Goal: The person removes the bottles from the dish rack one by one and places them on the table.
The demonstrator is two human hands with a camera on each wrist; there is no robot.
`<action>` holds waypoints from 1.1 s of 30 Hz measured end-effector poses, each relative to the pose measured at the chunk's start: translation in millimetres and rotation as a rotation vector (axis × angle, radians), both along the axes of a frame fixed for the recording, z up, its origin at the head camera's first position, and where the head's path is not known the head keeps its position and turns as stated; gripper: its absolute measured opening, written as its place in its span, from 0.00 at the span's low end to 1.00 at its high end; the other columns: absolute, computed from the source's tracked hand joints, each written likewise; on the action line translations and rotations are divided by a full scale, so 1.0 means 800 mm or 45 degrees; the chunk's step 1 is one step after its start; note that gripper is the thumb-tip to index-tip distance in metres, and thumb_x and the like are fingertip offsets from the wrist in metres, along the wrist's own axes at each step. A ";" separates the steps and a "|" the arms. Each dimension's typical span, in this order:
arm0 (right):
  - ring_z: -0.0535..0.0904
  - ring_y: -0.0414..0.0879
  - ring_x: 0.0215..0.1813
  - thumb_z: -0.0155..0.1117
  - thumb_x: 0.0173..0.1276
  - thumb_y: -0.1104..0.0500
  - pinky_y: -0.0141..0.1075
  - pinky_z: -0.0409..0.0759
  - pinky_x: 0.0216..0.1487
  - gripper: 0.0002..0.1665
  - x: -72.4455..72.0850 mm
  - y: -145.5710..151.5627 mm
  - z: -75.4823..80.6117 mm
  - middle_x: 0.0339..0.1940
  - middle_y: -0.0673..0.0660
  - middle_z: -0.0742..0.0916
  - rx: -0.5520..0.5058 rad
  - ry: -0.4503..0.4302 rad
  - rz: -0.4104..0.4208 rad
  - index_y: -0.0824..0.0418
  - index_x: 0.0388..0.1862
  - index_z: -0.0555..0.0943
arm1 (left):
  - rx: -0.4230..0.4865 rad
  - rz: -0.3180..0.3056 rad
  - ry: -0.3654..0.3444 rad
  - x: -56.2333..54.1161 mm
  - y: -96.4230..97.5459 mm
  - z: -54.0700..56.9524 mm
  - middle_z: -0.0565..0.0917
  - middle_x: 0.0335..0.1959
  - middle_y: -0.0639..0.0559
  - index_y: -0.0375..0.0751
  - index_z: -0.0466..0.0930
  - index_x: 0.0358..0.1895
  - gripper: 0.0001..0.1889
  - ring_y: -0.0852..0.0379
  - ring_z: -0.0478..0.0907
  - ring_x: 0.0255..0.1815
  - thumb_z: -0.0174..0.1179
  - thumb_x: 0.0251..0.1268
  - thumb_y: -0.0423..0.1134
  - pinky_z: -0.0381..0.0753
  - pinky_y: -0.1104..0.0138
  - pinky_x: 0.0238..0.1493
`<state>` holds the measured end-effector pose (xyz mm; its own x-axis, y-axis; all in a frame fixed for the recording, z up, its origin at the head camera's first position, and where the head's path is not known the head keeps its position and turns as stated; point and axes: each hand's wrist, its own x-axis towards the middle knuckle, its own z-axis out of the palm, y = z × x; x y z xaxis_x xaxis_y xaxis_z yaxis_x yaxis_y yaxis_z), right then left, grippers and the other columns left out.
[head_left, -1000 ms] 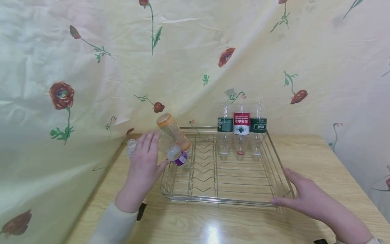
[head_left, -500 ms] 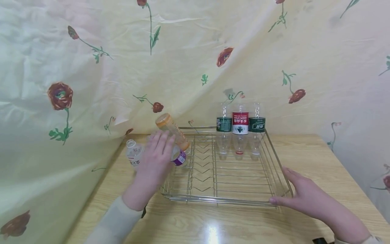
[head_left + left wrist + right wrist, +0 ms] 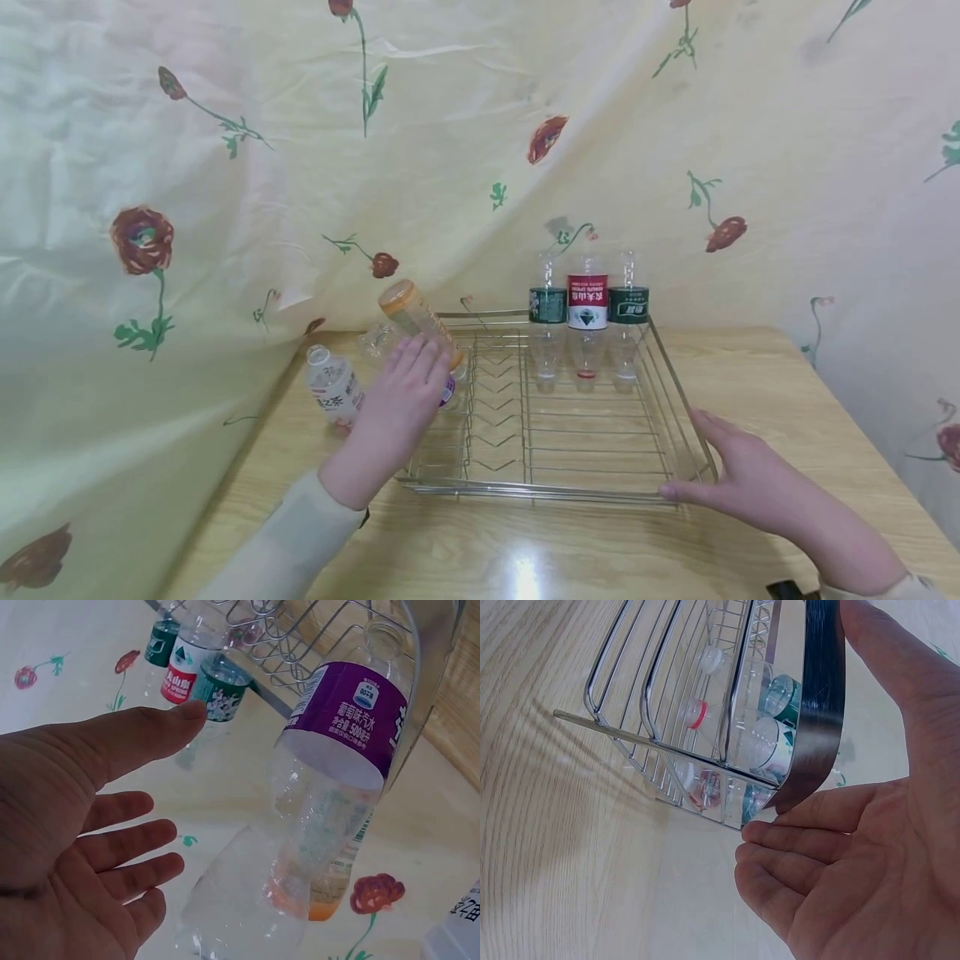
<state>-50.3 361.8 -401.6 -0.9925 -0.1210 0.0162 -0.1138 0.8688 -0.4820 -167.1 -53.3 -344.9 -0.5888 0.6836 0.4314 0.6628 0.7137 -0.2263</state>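
My left hand (image 3: 401, 392) is raised over the left side of a wire dish rack (image 3: 562, 496), its fingers apart from the bottles in the left wrist view. Beside it a clear plastic bottle with a purple label (image 3: 352, 712) leans neck-down in the rack. Just behind is an orange-tinted bottle (image 3: 420, 312), also tilted. My right hand (image 3: 757, 475) holds the rack's front right corner, thumb at the front rim and fingers along the side. In the right wrist view the thumb and fingertips meet the flat metal band (image 3: 821, 697).
Upside down at the back right of the rack stand two green-labelled bottles (image 3: 547, 306) (image 3: 628, 306) and a red-labelled one (image 3: 587, 300). A clear bottle with printed lettering (image 3: 335, 392) stands on the wooden table left of the rack. A flowered cloth (image 3: 450, 167) hangs behind.
My left hand has moved right, from beside the lettered bottle to over the purple-labelled one, uncovering the lettered bottle. The right hand keeps its place on the rack.
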 end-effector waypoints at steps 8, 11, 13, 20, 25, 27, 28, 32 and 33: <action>0.63 0.82 0.66 0.78 0.53 0.31 0.74 0.68 0.58 0.74 -0.001 0.001 0.000 0.69 0.85 0.66 0.010 -0.006 -0.007 0.83 0.74 0.55 | -0.240 0.066 0.083 -0.006 0.007 -0.002 0.78 0.60 0.37 0.30 0.74 0.66 0.36 0.38 0.70 0.66 0.78 0.51 0.30 0.62 0.50 0.74; 0.63 0.82 0.66 0.78 0.52 0.31 0.73 0.68 0.59 0.74 0.000 0.001 -0.001 0.69 0.85 0.66 0.009 -0.010 -0.015 0.83 0.74 0.56 | -0.273 0.059 0.165 -0.011 0.012 -0.004 0.80 0.55 0.40 0.33 0.77 0.62 0.30 0.40 0.73 0.62 0.77 0.55 0.32 0.65 0.51 0.72; 0.63 0.82 0.67 0.78 0.52 0.31 0.73 0.67 0.59 0.74 0.001 0.000 -0.001 0.69 0.85 0.66 0.006 -0.012 -0.012 0.84 0.74 0.56 | -0.277 0.054 0.200 -0.014 0.015 -0.004 0.80 0.53 0.40 0.33 0.79 0.61 0.29 0.41 0.74 0.61 0.77 0.54 0.31 0.67 0.51 0.71; 0.63 0.82 0.66 0.78 0.53 0.31 0.73 0.68 0.59 0.73 0.001 0.000 -0.002 0.69 0.85 0.66 0.005 -0.012 -0.015 0.83 0.74 0.56 | -0.382 0.070 0.221 -0.024 0.024 -0.002 0.82 0.53 0.41 0.32 0.79 0.60 0.26 0.44 0.76 0.58 0.74 0.56 0.30 0.66 0.53 0.72; 0.63 0.82 0.67 0.78 0.53 0.31 0.74 0.68 0.58 0.74 0.000 -0.002 -0.001 0.69 0.85 0.65 0.003 -0.021 -0.016 0.83 0.74 0.55 | -0.442 0.108 0.219 -0.024 0.023 -0.008 0.83 0.52 0.42 0.34 0.80 0.60 0.25 0.45 0.76 0.57 0.73 0.58 0.31 0.67 0.53 0.72; 0.63 0.82 0.67 0.78 0.52 0.31 0.74 0.68 0.59 0.74 0.000 -0.002 0.000 0.69 0.85 0.65 0.002 -0.019 -0.016 0.83 0.74 0.55 | -0.457 0.116 0.202 -0.025 0.022 -0.012 0.83 0.51 0.43 0.35 0.81 0.59 0.24 0.45 0.76 0.57 0.73 0.57 0.31 0.66 0.53 0.72; 0.63 0.81 0.67 0.77 0.52 0.30 0.73 0.67 0.59 0.74 0.000 -0.002 0.000 0.70 0.85 0.65 0.000 -0.021 -0.019 0.83 0.74 0.56 | -0.462 0.122 0.197 -0.026 0.022 -0.014 0.83 0.51 0.43 0.35 0.81 0.58 0.23 0.46 0.76 0.57 0.73 0.58 0.31 0.65 0.53 0.73; 0.63 0.81 0.67 0.78 0.52 0.31 0.73 0.68 0.59 0.74 0.000 -0.002 0.001 0.70 0.84 0.65 0.010 -0.014 -0.015 0.83 0.74 0.56 | -0.505 0.157 0.174 -0.029 0.023 -0.021 0.84 0.51 0.44 0.38 0.83 0.57 0.20 0.46 0.76 0.57 0.70 0.61 0.31 0.62 0.53 0.74; 0.62 0.82 0.67 0.78 0.52 0.31 0.73 0.68 0.59 0.73 0.000 -0.002 0.001 0.70 0.85 0.65 0.014 -0.015 -0.012 0.83 0.74 0.56 | -0.520 0.173 0.174 -0.030 0.024 -0.022 0.84 0.52 0.44 0.38 0.83 0.57 0.19 0.46 0.76 0.58 0.70 0.62 0.31 0.62 0.53 0.74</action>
<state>-50.2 360.0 -401.1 -0.9937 -0.1116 0.0033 -0.0998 0.8749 -0.4740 -191.0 -34.3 -362.9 -0.6410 0.7346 0.2225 0.5139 0.6261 -0.5865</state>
